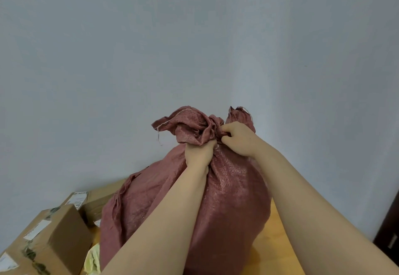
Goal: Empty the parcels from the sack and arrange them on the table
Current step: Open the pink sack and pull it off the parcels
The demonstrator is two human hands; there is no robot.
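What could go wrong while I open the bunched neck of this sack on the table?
The sack stands tall and bulging on the table, held only at its neck by the left grip and right grip. If the neck loosens suddenly, it may tip over. Cardboard boxes crowd its left side, so parcels spilling that way could knock into them or have little room to land.

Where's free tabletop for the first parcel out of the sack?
Bare wood shows only in the table strip between the sack and the right forearm. Left of the sack is crowded: cardboard boxes and a yellow bag sit close beside it. Left hand and right hand both grip the sack's neck.
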